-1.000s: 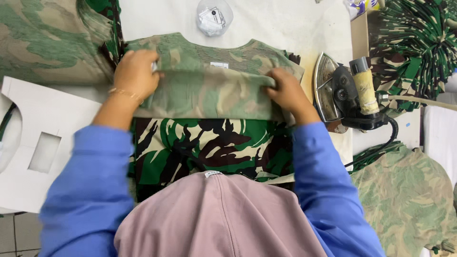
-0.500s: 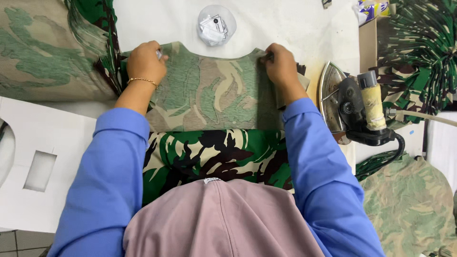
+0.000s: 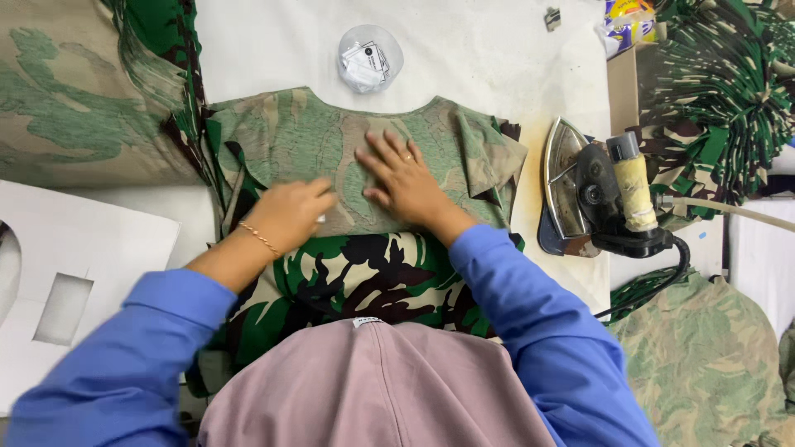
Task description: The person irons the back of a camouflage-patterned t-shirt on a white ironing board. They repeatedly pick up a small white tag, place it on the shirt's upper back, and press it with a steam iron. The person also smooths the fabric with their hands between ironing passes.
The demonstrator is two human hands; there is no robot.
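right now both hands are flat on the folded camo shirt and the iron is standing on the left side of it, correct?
Not quite. The head view shows the iron on the right of the camo shirt, not the left. The left hand and right hand do rest on the shirt.

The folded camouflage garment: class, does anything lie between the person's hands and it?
Nothing visible does. The right hand lies flat on the folded camouflage garment, and the left hand rests on its lower edge. The iron stands off to the side.
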